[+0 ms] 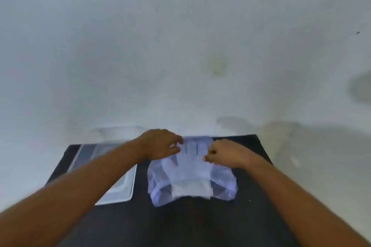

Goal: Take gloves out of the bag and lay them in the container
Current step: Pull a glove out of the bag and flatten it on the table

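No readable text, label, brand, number or sign anywhere. Nothing printed to make out on the clear plastic bag [192,176] near the middle of the dark table [180,222], on the pale gloves [190,158] seen through it, or on the clear container [112,166] at the table's left edge. Whole view soft and blurred; bare wall behind.

head-worn view, forward and downward

Container [122,190] partly hidden under left forearm, whole scene motion-blurred
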